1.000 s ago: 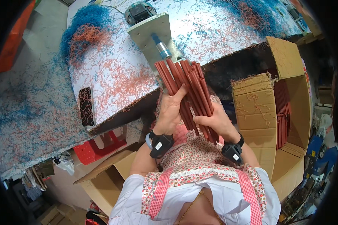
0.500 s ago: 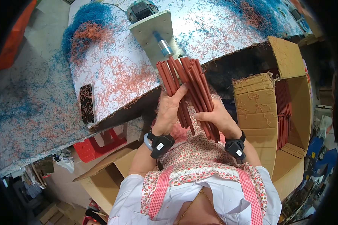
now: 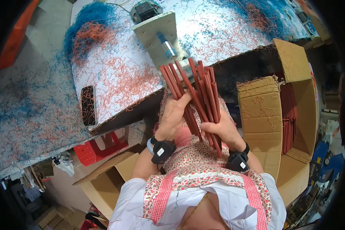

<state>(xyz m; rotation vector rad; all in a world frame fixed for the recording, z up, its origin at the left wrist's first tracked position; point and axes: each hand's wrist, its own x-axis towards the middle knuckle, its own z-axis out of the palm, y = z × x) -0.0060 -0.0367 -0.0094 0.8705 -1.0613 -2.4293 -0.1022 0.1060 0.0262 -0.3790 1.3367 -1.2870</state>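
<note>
Several long reddish-brown tubes (image 3: 205, 90) are held in front of my apron, split into two bunches that fan apart at the top. My left hand (image 3: 173, 115) is closed around the left bunch, its thumb lying across the tubes. Around the lower part of the right bunch, my right hand (image 3: 224, 128) is closed, thumb in front. One tube slants between the two bunches. Just beyond the upper tube ends stands a small motor machine (image 3: 145, 11) with a metal and blue spindle (image 3: 167, 48) pointing toward me.
Red and blue shavings cover the white table (image 3: 115, 73), where a phone (image 3: 88, 105) lies near the front left corner. An open cardboard box (image 3: 297, 142) at right holds more tubes (image 3: 289, 119). Another cardboard box (image 3: 103, 188) and a red stool (image 3: 99, 147) are at lower left.
The tubes have spread further apart at the top, leaving a gap between the bunches. The right bunch has shifted slightly right and one tube end sits lower than before.
</note>
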